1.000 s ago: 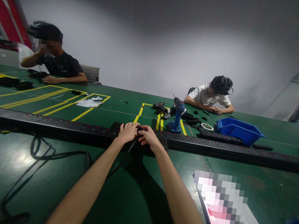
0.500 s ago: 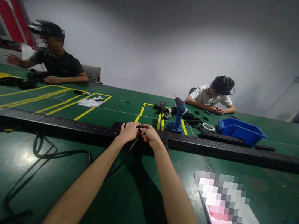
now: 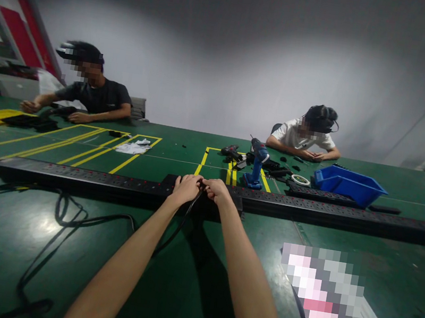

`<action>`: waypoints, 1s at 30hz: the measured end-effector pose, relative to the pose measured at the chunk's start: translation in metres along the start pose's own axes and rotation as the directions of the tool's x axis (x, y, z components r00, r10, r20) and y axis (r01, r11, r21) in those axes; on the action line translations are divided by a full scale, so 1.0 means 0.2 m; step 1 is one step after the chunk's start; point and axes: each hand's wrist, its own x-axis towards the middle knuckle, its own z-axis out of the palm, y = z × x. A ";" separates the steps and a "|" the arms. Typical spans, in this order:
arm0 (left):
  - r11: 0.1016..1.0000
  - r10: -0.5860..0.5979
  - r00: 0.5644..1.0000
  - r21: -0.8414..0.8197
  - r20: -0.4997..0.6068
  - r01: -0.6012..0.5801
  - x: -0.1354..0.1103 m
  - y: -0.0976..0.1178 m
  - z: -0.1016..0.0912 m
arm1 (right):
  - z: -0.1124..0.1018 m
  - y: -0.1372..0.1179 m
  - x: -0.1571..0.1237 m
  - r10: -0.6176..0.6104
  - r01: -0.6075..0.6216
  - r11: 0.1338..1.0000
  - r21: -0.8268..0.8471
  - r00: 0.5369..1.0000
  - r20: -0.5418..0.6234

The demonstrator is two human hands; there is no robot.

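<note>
A long black power strip (image 3: 80, 177), with rows of sockets and red dots, lies across the table. At its raised middle part, my left hand (image 3: 187, 187) curls its fingers over the top, with thumb and forefinger closed at the end of a black cable (image 3: 183, 224). My right hand (image 3: 218, 189) pinches at the same spot from the right, nearly touching the left fingertips. The cable hangs from between the hands toward me. What exactly lies between the fingertips is small and partly hidden.
Loops of black cable (image 3: 66, 219) lie at the left. Behind the strip stand a blue cordless drill (image 3: 255, 166) and a blue bin (image 3: 349, 186), with a tape roll (image 3: 300, 180) beside it. A blurred-out phone (image 3: 316, 293) lies front right. Two co-workers sit across the table.
My hands remain together at the strip's middle, barely changed. The whole view has shifted slightly. The left co-worker's raised hand has come down toward the table.
</note>
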 end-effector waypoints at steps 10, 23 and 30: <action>1.000 0.011 1.000 0.004 -0.004 -0.011 0.00 0.00 0.00 | 0.01 0.04 -0.03 -0.082 0.081 0.996 -0.033 0.996 -0.021; 1.000 0.017 1.000 -0.004 0.007 -0.017 0.02 -0.02 0.00 | 0.01 0.03 -0.01 -0.044 0.045 0.999 0.017 0.996 -0.073; 1.000 0.014 1.000 -0.001 0.005 -0.014 0.02 -0.02 0.01 | 0.00 0.07 -0.02 -0.155 0.149 0.985 -0.083 0.986 -0.062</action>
